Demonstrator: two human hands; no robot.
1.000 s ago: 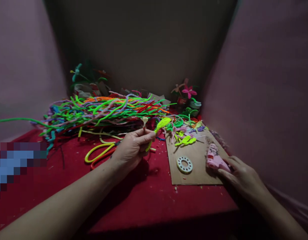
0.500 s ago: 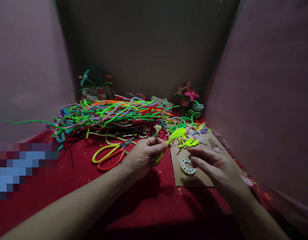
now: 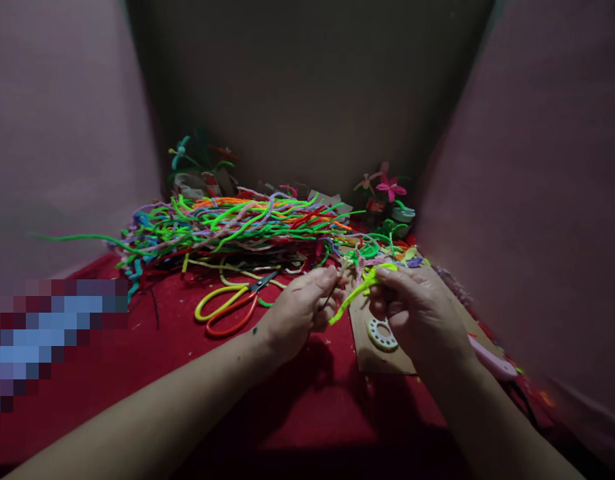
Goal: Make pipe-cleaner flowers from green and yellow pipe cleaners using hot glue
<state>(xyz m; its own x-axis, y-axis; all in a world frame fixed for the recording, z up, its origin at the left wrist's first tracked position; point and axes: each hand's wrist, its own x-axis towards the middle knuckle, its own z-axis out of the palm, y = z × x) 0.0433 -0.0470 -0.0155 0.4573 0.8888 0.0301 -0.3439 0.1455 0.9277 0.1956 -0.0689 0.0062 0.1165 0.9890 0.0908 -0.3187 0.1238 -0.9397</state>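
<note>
My left hand [image 3: 300, 310] is closed in a pinch on a thin stem with a lime-yellow pipe-cleaner leaf [image 3: 354, 293], held just above the red cloth. My right hand [image 3: 420, 313] meets it from the right, its fingers closed on the upper end of the same lime-yellow piece. Both hands hover over the left edge of a brown cardboard sheet [image 3: 382, 360]. A white ring with holes [image 3: 382, 335] lies on the cardboard just under my right hand.
A big heap of coloured pipe cleaners [image 3: 232, 223] fills the back of the red table [image 3: 187, 347]. Yellow-and-orange scissors [image 3: 232, 307] lie left of my hands. A pink glue gun [image 3: 492, 363] sits at the right. Pipe-cleaner flowers [image 3: 390, 190] stand at the back.
My right hand left the pink glue gun, crossed left over the cardboard and closed on the lime-yellow piece. My left hand lowered slightly with the stem. The view shifted a little.
</note>
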